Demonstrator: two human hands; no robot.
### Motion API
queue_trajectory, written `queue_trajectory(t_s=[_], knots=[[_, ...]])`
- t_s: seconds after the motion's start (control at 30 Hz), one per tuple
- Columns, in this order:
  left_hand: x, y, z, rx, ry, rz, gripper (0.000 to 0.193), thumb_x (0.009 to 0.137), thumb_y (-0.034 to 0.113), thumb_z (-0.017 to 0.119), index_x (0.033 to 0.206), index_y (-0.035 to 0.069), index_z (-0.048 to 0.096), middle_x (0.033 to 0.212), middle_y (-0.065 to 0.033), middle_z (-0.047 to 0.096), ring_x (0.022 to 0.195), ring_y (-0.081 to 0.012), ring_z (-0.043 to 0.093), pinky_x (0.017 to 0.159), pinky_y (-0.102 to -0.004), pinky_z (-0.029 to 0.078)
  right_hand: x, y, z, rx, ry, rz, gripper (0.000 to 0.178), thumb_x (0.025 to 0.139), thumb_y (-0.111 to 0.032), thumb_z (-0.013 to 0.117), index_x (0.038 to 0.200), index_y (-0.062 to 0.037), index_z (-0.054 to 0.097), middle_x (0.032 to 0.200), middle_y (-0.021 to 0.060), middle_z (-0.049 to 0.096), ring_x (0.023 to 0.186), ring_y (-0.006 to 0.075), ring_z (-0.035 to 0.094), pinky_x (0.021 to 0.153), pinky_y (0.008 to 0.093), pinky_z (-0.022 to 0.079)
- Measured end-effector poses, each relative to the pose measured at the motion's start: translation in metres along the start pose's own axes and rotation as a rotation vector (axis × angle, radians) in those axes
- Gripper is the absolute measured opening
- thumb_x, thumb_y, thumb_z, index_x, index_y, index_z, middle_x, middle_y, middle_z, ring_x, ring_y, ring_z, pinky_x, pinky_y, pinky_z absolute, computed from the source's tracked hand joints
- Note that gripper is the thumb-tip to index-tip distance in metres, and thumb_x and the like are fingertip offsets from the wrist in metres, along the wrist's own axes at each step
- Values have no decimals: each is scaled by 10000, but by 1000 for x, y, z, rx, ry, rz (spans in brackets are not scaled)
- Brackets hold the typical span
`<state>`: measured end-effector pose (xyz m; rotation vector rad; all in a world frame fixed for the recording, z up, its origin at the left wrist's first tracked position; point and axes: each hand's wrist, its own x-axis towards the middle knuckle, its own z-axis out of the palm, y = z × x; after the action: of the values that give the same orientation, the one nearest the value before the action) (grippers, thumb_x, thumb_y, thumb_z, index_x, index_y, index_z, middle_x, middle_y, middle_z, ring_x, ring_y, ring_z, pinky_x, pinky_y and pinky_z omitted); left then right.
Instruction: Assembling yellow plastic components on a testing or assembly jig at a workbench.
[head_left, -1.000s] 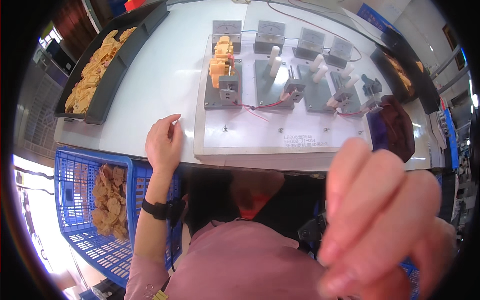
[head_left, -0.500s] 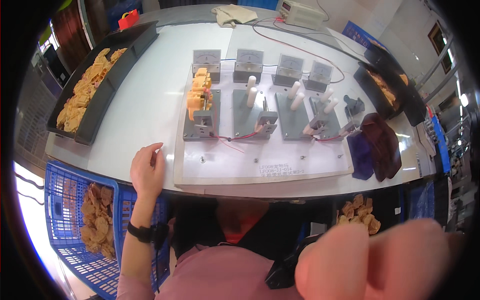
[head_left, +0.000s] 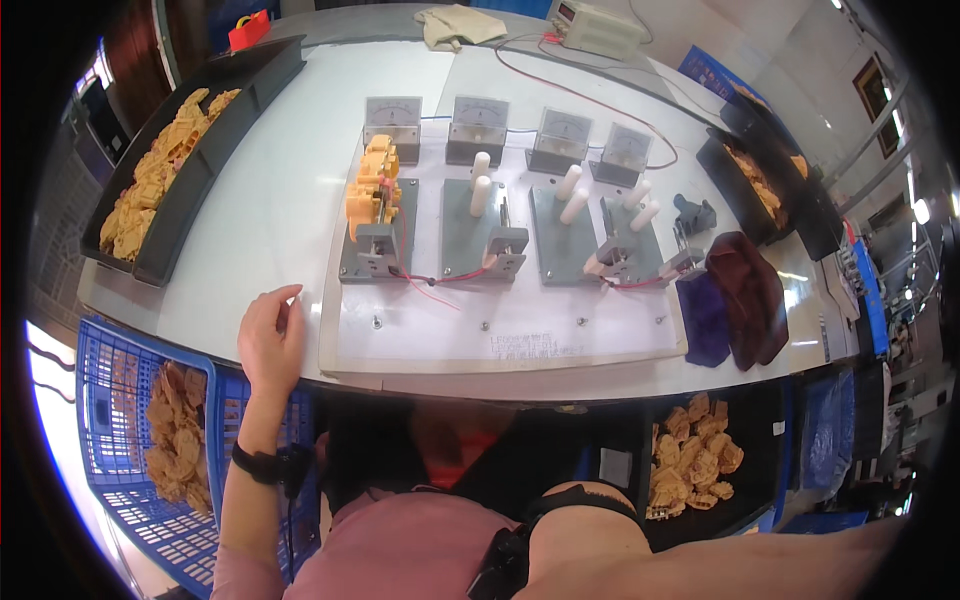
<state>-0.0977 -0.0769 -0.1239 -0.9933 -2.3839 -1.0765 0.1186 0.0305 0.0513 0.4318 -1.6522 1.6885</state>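
Observation:
My left hand (head_left: 270, 338) rests on the table left of the white test board (head_left: 420, 345), holding nothing, its fingers loosely bent and apart. A strap circles that wrist. My right arm (head_left: 690, 555) crosses the lower right, bare and close, with a black strap (head_left: 585, 495) at the wrist; its hand and fingers do not show. On the board stand several grey fixtures (head_left: 465, 235) with white pegs (head_left: 480, 195), and a row of analog meters (head_left: 480, 125) behind them. A yellow plastic part (head_left: 375, 190) sits on the leftmost fixture. Red wires run along the fixtures' front.
A black tray (head_left: 205, 170) of yellow parts lies at far left, others (head_left: 735, 195) at right. A blue basket (head_left: 145, 520) and a black bin (head_left: 765, 470) hold parts below the table. A dark cloth (head_left: 745, 300) lies right; a power supply (head_left: 600, 30) stands behind.
My right arm has shifted from a blurred shape at the lower right to lie across the bottom, uncovering the parts bin. The view has shifted slightly; my left hand keeps its place and pose.

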Motion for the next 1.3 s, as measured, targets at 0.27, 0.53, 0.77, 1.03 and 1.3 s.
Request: queue_trajectory(t_s=[0.27, 0.53, 0.77, 1.03, 1.3], knots=[[0, 2, -2, 11, -5, -10, 149, 883, 68, 637, 1016, 72, 704, 750, -68, 577, 676, -211, 551, 656, -335, 458, 0, 4, 17, 123, -68, 23, 242, 998, -250, 573, 972, -14, 623, 903, 87, 614, 793, 189, 573, 717, 309, 426], [-1, 1, -3, 23, -19, -36, 147, 885, 77, 635, 1013, 77, 707, 747, -67, 577, 674, -208, 549, 655, -336, 457, -1, 8, 29, 255, -128, 42, 250, 1005, -247, 560, 988, -8, 629, 931, 97, 623, 829, 195, 580, 746, 315, 429], [-3, -6, -3, 61, -33, -16, 156, 883, 78, 634, 1020, 76, 711, 746, -75, 577, 676, -219, 553, 655, -341, 456, 0, 14, 40, 364, -175, 56, 257, 1011, -245, 549, 1001, -2, 634, 955, 106, 630, 860, 200, 585, 772, 321, 432], [-4, -2, -1, 13, -36, -51, 158, 889, 83, 631, 1026, 75, 710, 758, -80, 584, 685, -226, 561, 663, -352, 460, 0, 19, 50, 487, -232, 76, 268, 1019, -242, 536, 1017, 4, 640, 983, 115, 639, 897, 206, 591, 802, 328, 436], [-2, 0, -2, 38, -41, -37, 155, 889, 78, 630, 1021, 84, 711, 761, -71, 584, 697, -219, 561, 674, -344, 466, -1, 20, 60, 615, -283, 87, 279, 1026, -240, 523, 1033, 11, 646, 1010, 125, 648, 933, 212, 598, 831, 334, 439]])
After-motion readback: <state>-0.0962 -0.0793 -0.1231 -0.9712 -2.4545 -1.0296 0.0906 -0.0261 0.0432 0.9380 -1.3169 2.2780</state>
